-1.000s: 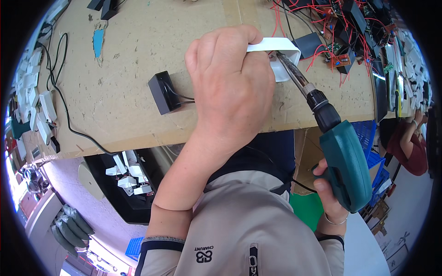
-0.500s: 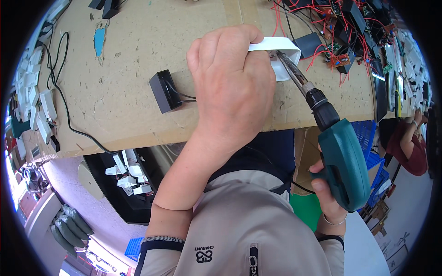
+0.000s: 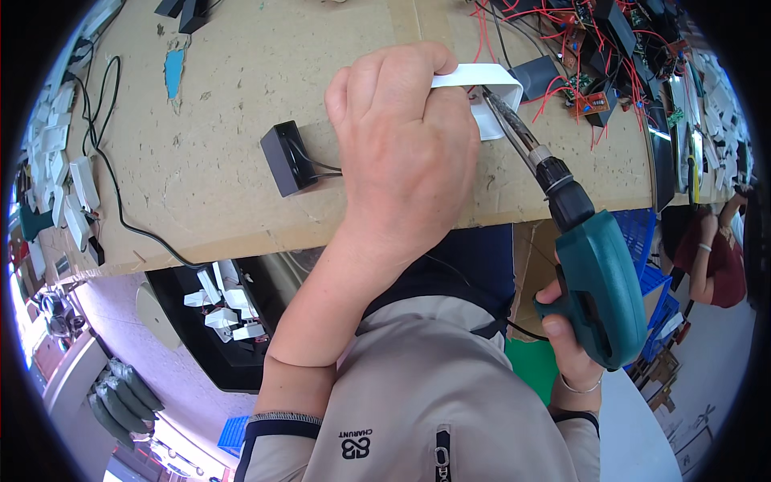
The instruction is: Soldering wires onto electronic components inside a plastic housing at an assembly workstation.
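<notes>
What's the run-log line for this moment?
left hand: holds white housing on cardboard-topped bench | right hand: grips green power screwdriver, bit at housing | black box: left of hand

Workbench [image 3: 241, 201] topped with tan cardboard sheet, near edge bowed by lens. Far right: tangle of red wires [image 3: 578, 48] and circuit boards. Left edge: white plastic parts [image 3: 56, 177] in rows, black cable [image 3: 112, 201] trailing. Below bench: black bin [image 3: 233, 353] of white parts, blue crates [image 3: 634, 241] right. Pale floor [image 3: 104, 321], bright daylight lower left.
</notes>
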A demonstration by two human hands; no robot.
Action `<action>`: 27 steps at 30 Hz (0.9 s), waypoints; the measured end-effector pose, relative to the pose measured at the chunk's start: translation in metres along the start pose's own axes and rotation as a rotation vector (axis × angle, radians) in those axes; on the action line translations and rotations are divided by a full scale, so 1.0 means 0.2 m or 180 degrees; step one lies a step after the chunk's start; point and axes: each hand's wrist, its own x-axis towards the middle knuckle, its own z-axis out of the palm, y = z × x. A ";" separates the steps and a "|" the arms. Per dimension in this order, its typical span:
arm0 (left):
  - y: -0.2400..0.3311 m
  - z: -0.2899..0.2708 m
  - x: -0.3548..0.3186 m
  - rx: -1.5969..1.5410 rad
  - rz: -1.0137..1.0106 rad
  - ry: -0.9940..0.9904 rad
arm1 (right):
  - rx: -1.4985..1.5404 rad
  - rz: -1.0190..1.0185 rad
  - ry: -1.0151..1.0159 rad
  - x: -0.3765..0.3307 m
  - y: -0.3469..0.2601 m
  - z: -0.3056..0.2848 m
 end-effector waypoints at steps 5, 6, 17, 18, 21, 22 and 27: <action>0.01 -0.02 0.02 0.0195 0.0037 -0.0049 | -0.0052 -0.0175 0.0005 0.00 0.03 0.00; 0.01 -0.02 0.02 0.0199 0.0034 -0.0046 | -0.0177 -0.0336 -0.0034 0.00 0.04 0.00; 0.01 -0.02 0.02 0.0201 0.0034 -0.0025 | 0.0321 0.0027 0.0145 0.01 0.00 0.03; 0.01 -0.02 0.01 0.0191 0.0014 -0.0036 | 0.0300 -0.0030 0.0123 0.01 0.00 0.03; 0.01 -0.02 0.02 0.0176 0.0003 -0.0053 | 0.0442 0.0161 0.0190 0.00 -0.02 0.04; 0.01 -0.02 0.02 0.0179 0.0010 -0.0058 | 0.0443 0.0159 0.0189 0.00 -0.01 0.04; 0.01 -0.02 0.02 0.0175 0.0000 -0.0047 | 0.0432 -0.0046 0.0248 0.00 -0.01 0.04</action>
